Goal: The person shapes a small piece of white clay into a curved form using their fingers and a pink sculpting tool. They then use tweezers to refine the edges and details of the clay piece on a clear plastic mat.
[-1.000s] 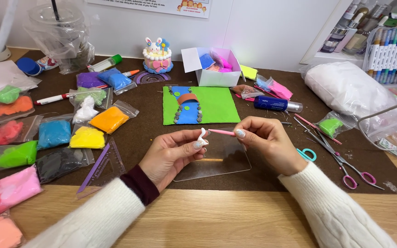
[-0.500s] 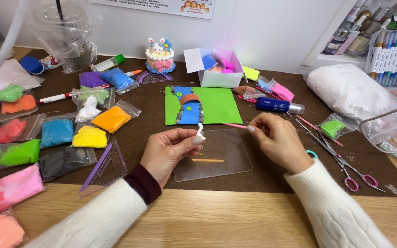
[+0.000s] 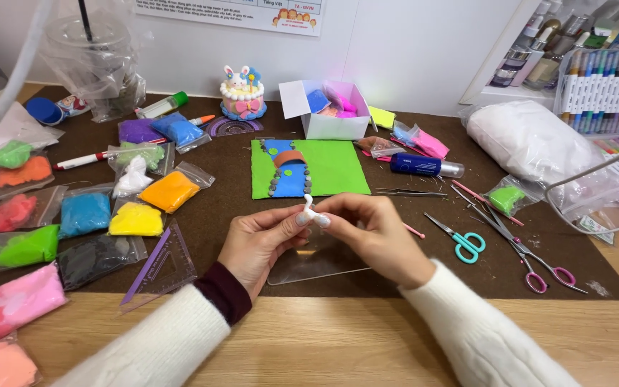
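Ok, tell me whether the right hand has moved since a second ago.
Yes. The right hand has shifted left toward the left hand, away from the teal scissors, and its fingers now meet the small white clay piece.

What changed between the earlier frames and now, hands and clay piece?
The right hand moved left and closed in on the left hand; both now pinch the small white clay piece between their fingertips. The thin pink tool, earlier held out toward the piece, now only pokes out behind the right hand. The green clay board, clay bags and scissors stayed put.
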